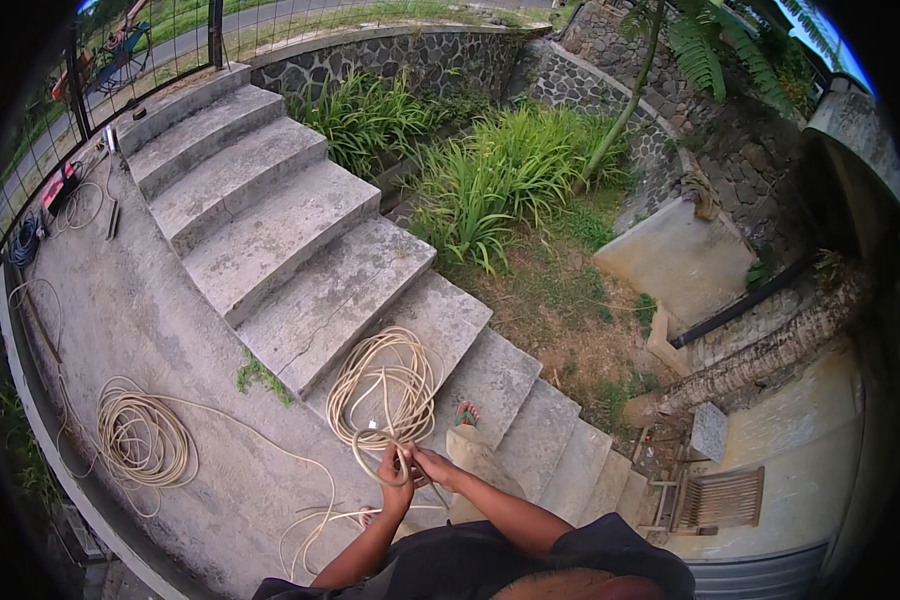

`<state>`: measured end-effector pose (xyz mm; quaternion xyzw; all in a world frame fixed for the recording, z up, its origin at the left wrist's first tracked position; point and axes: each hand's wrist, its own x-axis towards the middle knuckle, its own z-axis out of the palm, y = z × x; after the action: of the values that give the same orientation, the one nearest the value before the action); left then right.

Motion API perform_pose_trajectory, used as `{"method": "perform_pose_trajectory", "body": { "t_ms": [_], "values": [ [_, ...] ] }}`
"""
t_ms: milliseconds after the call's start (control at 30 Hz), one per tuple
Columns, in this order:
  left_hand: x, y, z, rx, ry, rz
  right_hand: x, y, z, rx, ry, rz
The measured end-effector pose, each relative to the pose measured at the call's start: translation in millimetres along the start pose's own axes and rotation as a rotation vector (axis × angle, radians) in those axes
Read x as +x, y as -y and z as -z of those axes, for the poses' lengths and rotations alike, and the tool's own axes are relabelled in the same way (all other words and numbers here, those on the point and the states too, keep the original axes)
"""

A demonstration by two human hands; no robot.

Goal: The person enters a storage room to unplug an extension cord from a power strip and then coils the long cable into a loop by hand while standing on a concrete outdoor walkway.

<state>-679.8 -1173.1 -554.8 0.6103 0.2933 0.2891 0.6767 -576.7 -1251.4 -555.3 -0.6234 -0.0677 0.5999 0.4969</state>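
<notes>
My left hand (395, 482) and my right hand (434, 468) are close together at the lower middle, their fingers closed on a beige cable. A small loop of it bends round between them, and a short end sticks out below my right hand. Just beyond my fingers is a large, loose coil of the beige cable (342, 400), over the concrete steps; I cannot tell whether it rests on them or hangs from my hands. A small white piece shows at its near edge. A second beige coil (147, 440) lies on the concrete ramp to the left, with a strand trailing toward me.
Concrete steps (280, 255) climb to the far left beside the ramp (220, 385). My sandalled foot (466, 415) is on a step. Left are a blue cable coil (26, 242), a red item (62, 188) and a wire fence (150, 50). Right are green plants (510, 165) and a wooden chair (720, 498).
</notes>
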Motion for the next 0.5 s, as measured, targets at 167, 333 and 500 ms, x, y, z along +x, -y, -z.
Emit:
{"method": "perform_pose_trajectory", "body": {
  "t_ms": [167, 333, 500],
  "values": [
    [66.1, -3.3, 19.7, 0.556, -0.231, -0.291, 10.8, -39.4, 46.4, -0.235, 0.145, 0.079],
    [97.3, -2.7, -2.4, 0.366, 0.013, -0.340, 49.2, -22.6, 68.4, -0.497, -0.517, 0.600],
    [53.9, -20.1, -18.4, 0.046, 0.293, 0.074, 65.4, 34.2, 139.2, 0.126, -0.881, 0.449]
  ]
}}
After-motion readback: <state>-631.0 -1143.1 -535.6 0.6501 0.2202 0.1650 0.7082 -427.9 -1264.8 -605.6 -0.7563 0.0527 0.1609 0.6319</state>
